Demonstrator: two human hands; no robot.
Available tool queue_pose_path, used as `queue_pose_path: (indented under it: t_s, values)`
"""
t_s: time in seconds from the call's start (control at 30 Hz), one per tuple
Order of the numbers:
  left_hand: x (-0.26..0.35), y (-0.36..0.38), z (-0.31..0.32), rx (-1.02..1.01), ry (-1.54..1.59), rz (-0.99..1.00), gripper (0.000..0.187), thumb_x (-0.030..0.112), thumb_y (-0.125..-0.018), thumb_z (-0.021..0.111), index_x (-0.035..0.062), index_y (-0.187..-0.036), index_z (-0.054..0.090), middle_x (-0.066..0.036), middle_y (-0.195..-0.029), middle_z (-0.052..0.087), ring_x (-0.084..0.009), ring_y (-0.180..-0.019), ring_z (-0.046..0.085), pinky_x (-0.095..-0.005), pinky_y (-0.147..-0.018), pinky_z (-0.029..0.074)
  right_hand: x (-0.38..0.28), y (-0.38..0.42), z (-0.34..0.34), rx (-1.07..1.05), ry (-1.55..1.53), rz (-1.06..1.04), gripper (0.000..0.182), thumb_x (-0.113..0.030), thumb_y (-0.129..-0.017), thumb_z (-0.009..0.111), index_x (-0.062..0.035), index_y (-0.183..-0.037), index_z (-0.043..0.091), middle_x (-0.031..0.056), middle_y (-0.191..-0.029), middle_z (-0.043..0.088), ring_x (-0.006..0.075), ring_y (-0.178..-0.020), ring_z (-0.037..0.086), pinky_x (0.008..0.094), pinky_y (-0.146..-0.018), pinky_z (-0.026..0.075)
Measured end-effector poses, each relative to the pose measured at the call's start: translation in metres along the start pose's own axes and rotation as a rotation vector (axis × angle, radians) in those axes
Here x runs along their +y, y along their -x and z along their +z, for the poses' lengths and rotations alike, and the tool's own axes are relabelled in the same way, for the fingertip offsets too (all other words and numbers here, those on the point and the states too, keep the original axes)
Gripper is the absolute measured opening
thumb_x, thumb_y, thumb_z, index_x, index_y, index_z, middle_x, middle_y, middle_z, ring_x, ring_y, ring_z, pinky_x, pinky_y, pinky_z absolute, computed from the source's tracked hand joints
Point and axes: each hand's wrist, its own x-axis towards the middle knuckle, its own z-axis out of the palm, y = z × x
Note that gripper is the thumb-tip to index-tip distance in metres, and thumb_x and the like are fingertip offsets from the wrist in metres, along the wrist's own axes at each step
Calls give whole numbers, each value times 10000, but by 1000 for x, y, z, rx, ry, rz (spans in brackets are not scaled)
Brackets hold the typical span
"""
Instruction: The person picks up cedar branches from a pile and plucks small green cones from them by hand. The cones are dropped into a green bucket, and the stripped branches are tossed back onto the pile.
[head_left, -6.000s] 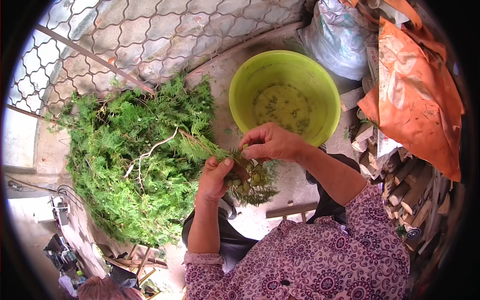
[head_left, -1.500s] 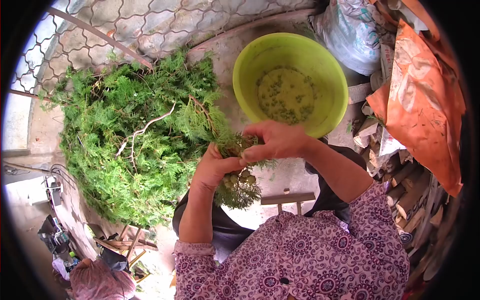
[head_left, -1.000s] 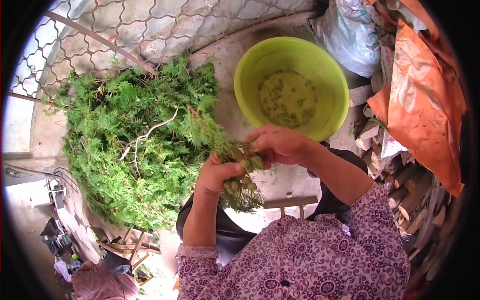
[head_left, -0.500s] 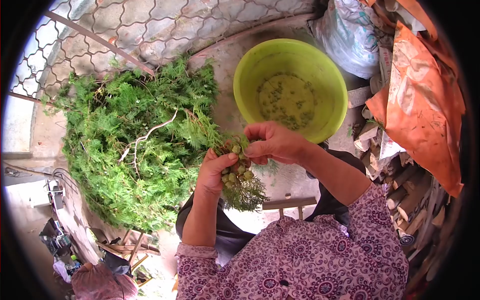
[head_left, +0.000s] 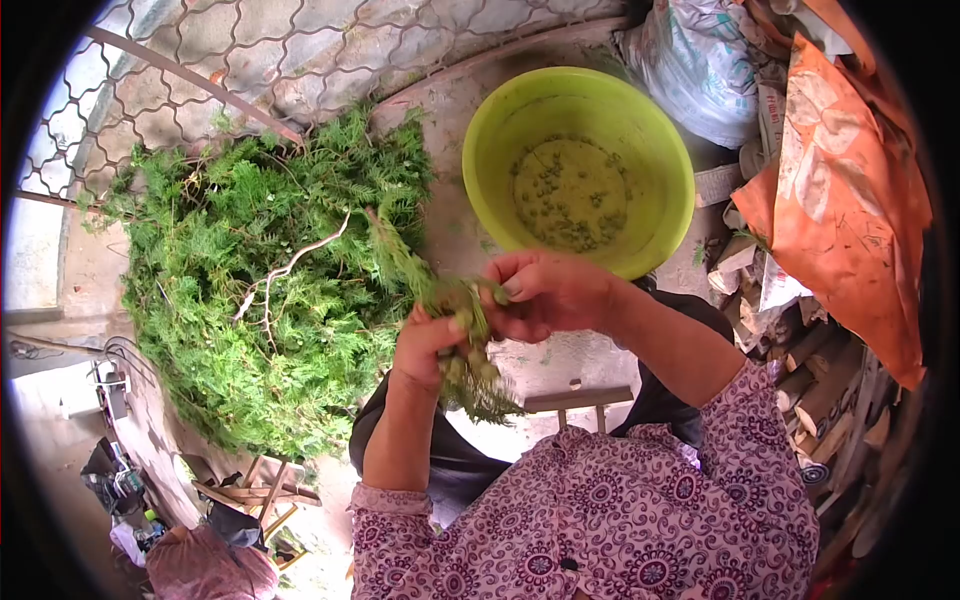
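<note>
My left hand [head_left: 420, 348] is closed around a leafy evergreen sprig [head_left: 400, 255], which hangs past my fingers with a cluster of small green cones [head_left: 470, 362] on it, blurred by motion. Just to the right, my right hand [head_left: 540, 292] pinches a small green cone [head_left: 502, 296] between thumb and fingers, close beside the sprig. Beyond my hands stands a yellow-green plastic basin [head_left: 478, 190] with many loose green cones [head_left: 560, 195] on its bottom. A large heap of cut evergreen branches [head_left: 290, 330] lies to the left, a bare forked twig [head_left: 290, 265] on top.
Stacked firewood [head_left: 825, 385] and an orange sheet [head_left: 840, 200] line the right side, with a white woven sack [head_left: 695, 75] behind. A wavy metal grille [head_left: 330, 50] stands at the back. A reddish mesh sack [head_left: 205, 565] sits at lower left.
My right hand has pulled slightly away from the cluster with a small green cone at its fingertips. The sprig in my left hand has shifted and blurred. The view has tilted slightly.
</note>
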Motion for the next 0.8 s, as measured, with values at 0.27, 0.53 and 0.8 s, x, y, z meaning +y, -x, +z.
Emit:
queue_pose_path:
  t_s: [0.27, 0.53, 0.8]
  values:
    - [4, -5, 6, 203, -22, 129, 188, 68, -749, 601, 24, -930, 580, -78, -842, 625, -174, -748, 607, -292, -662, 507, 8, -8, -2, 272, 432, 13, 233, -187, -740, 666, -48, -866, 526, 14, -729, 553, 84, -640, 546, 191, -487, 414]
    - [4, -2, 6, 191, -70, 82, 165, 50, -752, 606, 31, -916, 603, -40, -822, 626, -128, -713, 597, -258, -660, 494, 11, -14, 6, 344, 561, -80, 299, -305, -766, 667, -49, -910, 611, -24, -672, 544, 35, -530, 440, 179, -450, 325]
    - [3, 5, 5, 174, 65, 107, 182, 77, -724, 614, 29, -899, 597, -60, -797, 619, -153, -695, 592, -277, -643, 492, 3, -5, 5, 75, 375, 10, 150, -181, -795, 611, -37, -817, 573, 2, -692, 556, 56, -547, 488, 170, -445, 364]
